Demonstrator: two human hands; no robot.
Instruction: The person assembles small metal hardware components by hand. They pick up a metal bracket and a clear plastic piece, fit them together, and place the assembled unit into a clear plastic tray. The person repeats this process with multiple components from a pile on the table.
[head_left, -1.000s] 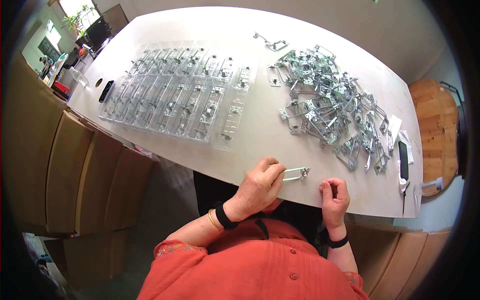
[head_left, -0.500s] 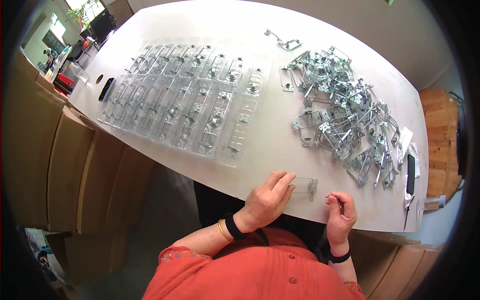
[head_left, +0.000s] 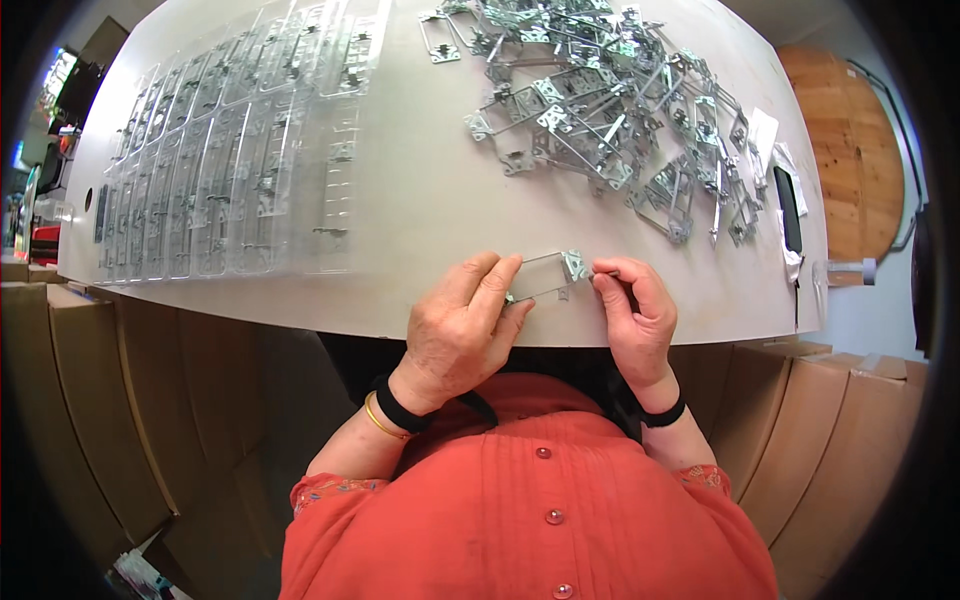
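Observation:
Near the table's front edge my left hand [head_left: 452,325] is closed on one end of a flat rectangular metal wire bracket [head_left: 574,266], which has a plate at its far right end. Just right of that plate is my right hand [head_left: 642,315], its thumb and forefinger pinched together. What the right fingers hold, if anything, is too small to name. Beyond the hands lies a tangled heap of similar metal brackets [head_left: 585,80]. To the left, a clear plastic tray [head_left: 308,262] carries rows of brackets in its long compartments.
At the table's right side a black elongated object [head_left: 789,208] rests on white paper. A round wooden board [head_left: 850,150] stands beyond that edge. Cardboard boxes [head_left: 130,390] line the left below the table, and more boxes [head_left: 800,430] stand at the lower right.
The view has shifted, so the table appears higher in it. The bracket in my left hand is now tilted up to the right, and my right fingers are closer to its end plate.

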